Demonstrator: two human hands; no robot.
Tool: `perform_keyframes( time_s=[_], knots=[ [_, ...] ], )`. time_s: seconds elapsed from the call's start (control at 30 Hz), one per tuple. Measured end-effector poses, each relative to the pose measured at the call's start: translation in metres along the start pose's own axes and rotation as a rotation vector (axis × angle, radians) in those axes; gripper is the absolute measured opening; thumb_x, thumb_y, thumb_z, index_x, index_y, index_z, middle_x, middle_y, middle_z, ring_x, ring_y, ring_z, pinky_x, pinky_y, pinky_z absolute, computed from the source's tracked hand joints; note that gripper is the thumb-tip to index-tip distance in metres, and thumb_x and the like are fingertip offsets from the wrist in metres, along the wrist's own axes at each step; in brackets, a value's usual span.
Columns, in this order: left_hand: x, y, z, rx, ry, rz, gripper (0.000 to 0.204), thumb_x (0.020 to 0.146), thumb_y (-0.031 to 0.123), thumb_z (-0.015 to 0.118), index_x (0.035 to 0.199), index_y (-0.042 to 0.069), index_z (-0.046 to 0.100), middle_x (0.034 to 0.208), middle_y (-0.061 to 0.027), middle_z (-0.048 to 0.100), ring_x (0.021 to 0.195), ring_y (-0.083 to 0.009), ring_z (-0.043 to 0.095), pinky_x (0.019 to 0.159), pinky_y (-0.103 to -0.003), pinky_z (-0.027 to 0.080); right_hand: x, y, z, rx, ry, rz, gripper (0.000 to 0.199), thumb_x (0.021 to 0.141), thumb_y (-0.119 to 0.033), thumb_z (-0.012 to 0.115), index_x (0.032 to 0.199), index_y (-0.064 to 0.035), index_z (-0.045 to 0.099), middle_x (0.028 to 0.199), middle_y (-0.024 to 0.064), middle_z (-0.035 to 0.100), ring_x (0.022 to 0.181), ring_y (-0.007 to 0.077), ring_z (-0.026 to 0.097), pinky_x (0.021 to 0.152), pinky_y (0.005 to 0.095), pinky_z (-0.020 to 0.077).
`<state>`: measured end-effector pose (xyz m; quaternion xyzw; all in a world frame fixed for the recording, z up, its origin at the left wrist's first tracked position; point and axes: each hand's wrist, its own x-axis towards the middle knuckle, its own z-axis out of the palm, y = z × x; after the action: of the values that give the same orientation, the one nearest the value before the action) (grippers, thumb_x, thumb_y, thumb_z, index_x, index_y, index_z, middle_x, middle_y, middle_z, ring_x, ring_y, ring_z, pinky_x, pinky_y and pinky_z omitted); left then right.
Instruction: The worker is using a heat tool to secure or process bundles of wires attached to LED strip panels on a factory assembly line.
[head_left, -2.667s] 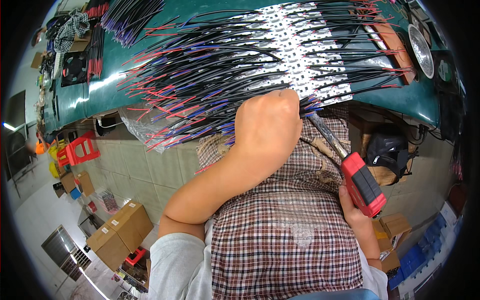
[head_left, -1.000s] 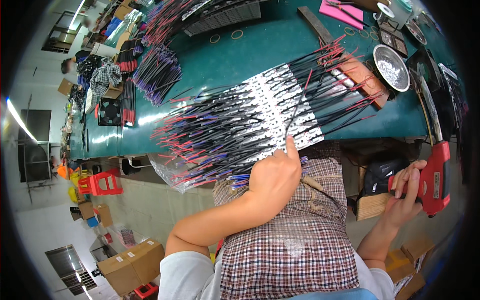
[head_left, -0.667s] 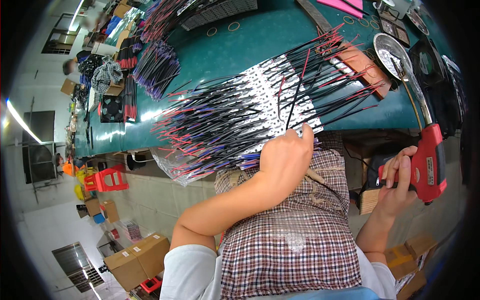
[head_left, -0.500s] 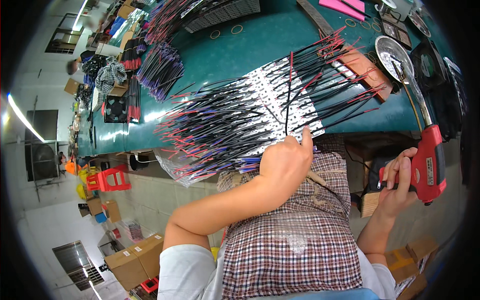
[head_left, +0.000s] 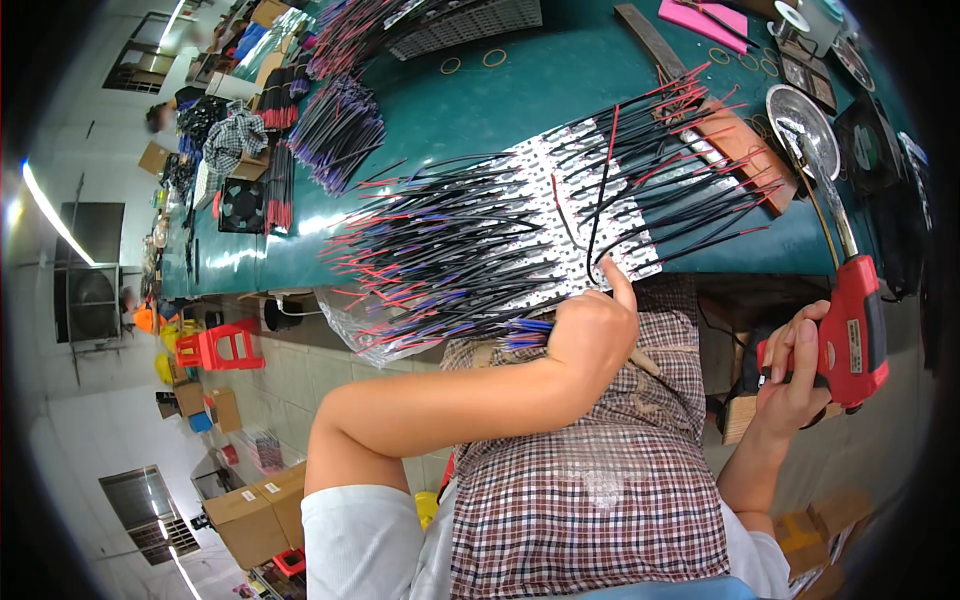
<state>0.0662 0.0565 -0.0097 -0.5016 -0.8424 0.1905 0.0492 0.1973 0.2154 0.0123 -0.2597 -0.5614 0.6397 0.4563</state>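
My right hand is wrapped round the handle of a red and black soldering gun, held up at the right with its long metal barrel pointing away. My left hand is at the near edge of a white perforated board. Its index finger stretches onto the board, and the other fingers are curled. Against the fingers lies a curved black wire with a red end; the thumb and exact grip are hidden. Rows of black wires with red tips spread from both sides of the board.
A metal dish stands beyond the soldering gun, near a brown block and a solder spool. Bundles of wires lie at the back left of the green table. A plastic bag hangs over the near edge.
My left hand has shifted slightly right, and its index finger now lies by the black wire's bent end. That wire has moved right too. My right hand still holds the soldering gun.
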Motion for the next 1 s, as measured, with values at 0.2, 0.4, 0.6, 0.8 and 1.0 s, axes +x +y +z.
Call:
perform_keyframes(
  time_s=[0.2,0.4,0.6,0.8,1.0],
  knots=[
    [0.002,0.009,0.003,0.067,-0.027,-0.037,0.050,0.077,0.013,0.058,0.118,-0.015,0.057,0.059,-0.0018,0.056,0.048,-0.0098,0.052,0.039,-0.025,0.039,-0.006,0.004,-0.001,0.011,0.015,0.002,0.020,0.091,-0.002,0.054,0.110,0.0050,0.052,0.069,0.0034,0.047,0.044,0.0045,0.032,0.045,0.0221,0.0324],
    [0.001,-0.005,-0.004,-0.041,-0.039,-0.019,0.045,0.078,0.013,0.059,0.113,-0.015,0.059,0.061,-0.0035,0.059,0.049,-0.0099,0.055,0.040,-0.026,0.043,-0.003,0.012,0.010,0.051,-0.061,0.015,0.032,0.090,0.000,0.052,0.121,0.0055,0.046,0.088,0.0106,0.052,0.049,0.0051,0.036,0.051,0.0223,0.0371],
    [0.014,-0.016,-0.019,-0.169,0.095,-0.089,0.048,0.080,0.013,0.055,0.120,-0.014,0.056,0.059,-0.0024,0.057,0.049,-0.0118,0.057,0.041,-0.026,0.045,-0.005,0.033,0.040,0.146,-0.278,-0.046,0.049,0.087,0.001,0.056,0.132,0.0018,0.037,0.108,0.0095,0.048,0.084,0.0164,0.054,0.083,0.0354,0.0470],
    [0.006,-0.037,-0.001,-0.258,-0.026,-0.201,0.051,0.078,0.011,0.054,0.118,-0.021,0.053,0.060,-0.0079,0.065,0.047,-0.0160,0.061,0.040,-0.032,0.046,0.006,0.058,0.060,0.300,-0.386,0.055,0.063,0.087,-0.005,0.057,0.142,-0.0025,0.027,0.129,0.0112,0.040,0.129,0.0340,0.044,0.103,0.0502,0.0419],
    [-0.037,-0.039,0.005,-0.490,-0.031,-0.334,0.065,0.074,0.012,0.056,0.128,-0.022,0.042,0.054,-0.0095,0.062,0.042,-0.0190,0.059,0.040,-0.034,0.048,0.021,0.075,0.061,0.358,-0.353,0.144,0.061,0.090,0.001,0.053,0.144,-0.0033,0.024,0.138,0.0118,0.036,0.136,0.0363,0.037,0.110,0.0517,0.0340]
  ],
)
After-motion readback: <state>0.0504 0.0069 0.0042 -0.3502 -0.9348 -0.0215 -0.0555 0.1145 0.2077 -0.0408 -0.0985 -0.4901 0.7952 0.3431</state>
